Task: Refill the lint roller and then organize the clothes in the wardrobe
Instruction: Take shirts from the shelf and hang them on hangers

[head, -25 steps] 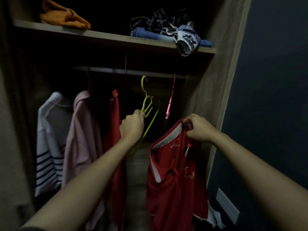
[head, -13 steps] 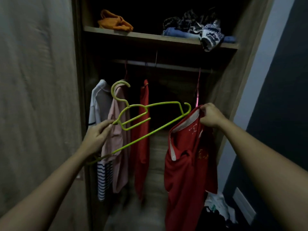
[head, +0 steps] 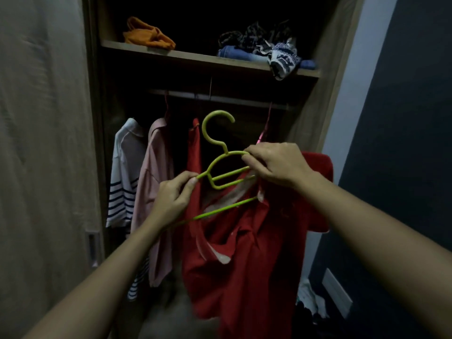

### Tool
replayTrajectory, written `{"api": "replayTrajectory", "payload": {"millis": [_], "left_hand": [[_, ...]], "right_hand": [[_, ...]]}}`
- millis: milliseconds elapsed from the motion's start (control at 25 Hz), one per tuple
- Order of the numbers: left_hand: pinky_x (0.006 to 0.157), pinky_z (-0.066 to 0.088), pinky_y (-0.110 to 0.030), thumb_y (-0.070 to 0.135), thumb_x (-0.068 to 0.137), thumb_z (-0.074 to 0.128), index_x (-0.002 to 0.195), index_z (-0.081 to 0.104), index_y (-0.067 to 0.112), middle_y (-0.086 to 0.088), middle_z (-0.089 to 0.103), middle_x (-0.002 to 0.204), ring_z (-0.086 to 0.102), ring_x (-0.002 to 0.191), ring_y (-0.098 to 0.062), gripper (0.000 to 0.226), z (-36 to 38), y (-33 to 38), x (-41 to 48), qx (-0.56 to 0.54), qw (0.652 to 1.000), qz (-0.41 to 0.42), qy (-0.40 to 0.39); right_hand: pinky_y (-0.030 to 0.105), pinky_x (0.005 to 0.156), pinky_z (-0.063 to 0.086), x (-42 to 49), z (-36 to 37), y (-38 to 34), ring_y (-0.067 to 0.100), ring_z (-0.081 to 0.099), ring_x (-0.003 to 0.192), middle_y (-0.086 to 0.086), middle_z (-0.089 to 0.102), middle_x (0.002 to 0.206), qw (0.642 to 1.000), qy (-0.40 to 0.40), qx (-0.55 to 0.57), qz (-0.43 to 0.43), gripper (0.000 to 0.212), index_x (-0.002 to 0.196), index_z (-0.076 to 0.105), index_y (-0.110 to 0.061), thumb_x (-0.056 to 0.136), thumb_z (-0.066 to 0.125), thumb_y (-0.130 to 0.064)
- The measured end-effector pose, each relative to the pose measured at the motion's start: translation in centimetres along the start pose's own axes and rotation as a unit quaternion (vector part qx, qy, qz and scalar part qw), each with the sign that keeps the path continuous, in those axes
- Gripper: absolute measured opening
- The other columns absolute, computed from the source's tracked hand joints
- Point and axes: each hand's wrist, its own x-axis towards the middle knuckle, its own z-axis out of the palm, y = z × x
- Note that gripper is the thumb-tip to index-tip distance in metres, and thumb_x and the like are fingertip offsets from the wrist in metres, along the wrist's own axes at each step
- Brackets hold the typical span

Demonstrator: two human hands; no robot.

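Item: lime-green plastic hanger (head: 217,112), hook up, held in front of the open wooden wardrobe (head: 337,69), below its rail (head: 220,96).
Your left hand (head: 171,199) pinches the left shoulder tip.
Your right hand (head: 276,167) curls round the right shoulder.
The red fabric shirt (head: 244,253) hangs bunched under that hand.
A white striped shirt (head: 122,167) and a pink shirt (head: 154,167) hang at the left.

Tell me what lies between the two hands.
In the head view, the green hanger spans the gap: the left hand pinches one shoulder, the right hand grips the other. The red shirt hangs just behind and below it.
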Motion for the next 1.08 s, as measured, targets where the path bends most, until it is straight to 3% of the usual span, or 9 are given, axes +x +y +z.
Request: {"api": "replayTrajectory", "payload": {"millis": [200,280,360,440,520,680,840,1000,1080], "left_hand": [[0.088,0.035,-0.037,0.025,0.084,0.059,0.109,0.061,0.025,-0.010,0.052,0.114,0.046,0.103,-0.026,0.024,3.9,4.8,-2.2,0.130,0.966,0.035,0.222],[0.087,0.037,-0.043,0.037,0.078,0.059,0.105,0.062,0.032,-0.006,0.040,0.118,0.040,0.104,-0.026,0.027,7.8,7.0,-6.7,0.155,0.977,-0.002,0.145],[0.092,0.037,-0.047,0.040,0.075,0.061,0.113,0.059,0.040,-0.003,0.030,0.127,0.034,0.113,-0.026,0.039,10.9,6.5,-9.9,0.180,0.974,-0.133,-0.031],[0.103,0.035,-0.035,0.031,0.075,0.065,0.127,0.047,0.045,-0.002,0.031,0.129,0.035,0.124,-0.024,0.056,11.3,3.7,-10.4,0.024,0.957,-0.216,-0.191],[0.101,0.031,-0.012,0.032,0.069,0.063,0.130,0.032,0.047,0.005,0.039,0.137,0.042,0.127,-0.008,0.071,9.9,0.8,-9.4,-0.159,0.930,-0.185,-0.274],[0.093,0.031,-0.002,0.014,0.063,0.059,0.131,0.028,0.047,0.007,0.039,0.137,0.039,0.124,-0.004,0.081,6.6,-1.4,-5.2,-0.186,0.905,-0.173,-0.341],[0.066,0.039,-0.007,-0.007,0.073,0.057,0.137,0.043,0.028,0.009,0.045,0.088,0.048,0.066,0.007,0.074,4.6,-1.6,-2.5,-0.111,0.879,-0.141,-0.442],[0.066,0.048,-0.026,0.006,0.072,0.055,0.133,0.049,0.016,0.004,0.044,0.092,0.050,0.072,0.000,0.063,3.8,-0.6,-0.7,-0.052,0.873,-0.123,-0.469],[0.067,0.044,-0.010,-0.004,0.079,0.055,0.140,0.039,0.023,0.007,0.043,0.091,0.052,0.075,0.006,0.069,3.3,0.5,0.5,-0.025,0.867,-0.088,-0.490]], "right_hand": [[0.030,0.051,0.041,0.1,-0.8,1.9,0.028,0.067,0.072,0.001,0.070,0.077,0.998,0.042,-0.038,0.041,0.055,0.084,0.062,-0.023,0.089,0.019,-0.057],[0.030,0.052,0.042,-0.4,-1.3,2.5,0.027,0.066,0.072,0.001,0.068,0.074,0.996,0.064,-0.033,0.051,0.056,0.084,0.061,-0.022,0.090,0.019,-0.058],[0.031,0.053,0.042,-1.1,-2.3,3.3,0.027,0.065,0.069,0.002,0.066,0.071,0.996,0.073,-0.006,0.058,0.054,0.085,0.060,-0.021,0.090,0.020,-0.057],[0.031,0.053,0.042,-2.2,-3.5,4.6,0.027,0.063,0.066,0.004,0.065,0.068,0.994,0.083,0.023,0.070,0.050,0.087,0.061,-0.019,0.091,0.025,-0.054],[0.028,0.052,0.036,-3.9,-4.2,6.1,0.027,0.061,0.060,0.006,0.062,0.061,0.992,0.098,0.037,0.065,0.050,0.077,0.063,-0.013,0.092,0.031,-0.049],[0.025,0.048,0.039,-9.6,-2.5,7.7,0.021,0.056,0.048,0.007,0.057,0.052,0.993,0.095,0.045,0.054,0.052,0.066,0.069,-0.009,0.093,0.040,-0.043],[0.029,0.044,0.041,-14.6,-0.8,9.0,0.021,0.054,0.043,0.007,0.056,0.050,0.985,0.139,0.035,0.099,0.059,0.066,0.072,-0.007,0.095,0.039,-0.046],[0.024,0.048,0.037,-16.6,-0.3,9.8,0.021,0.053,0.043,0.007,0.055,0.050,0.983,0.143,0.016,0.110,0.060,0.068,0.073,-0.006,0.096,0.038,-0.045],[0.026,0.045,0.041,-16.8,-0.4,9.9,0.021,0.055,0.043,0.006,0.057,0.051,0.987,0.136,0.000,0.088,0.059,0.070,0.074,-0.008,0.096,0.037,-0.045]]}}
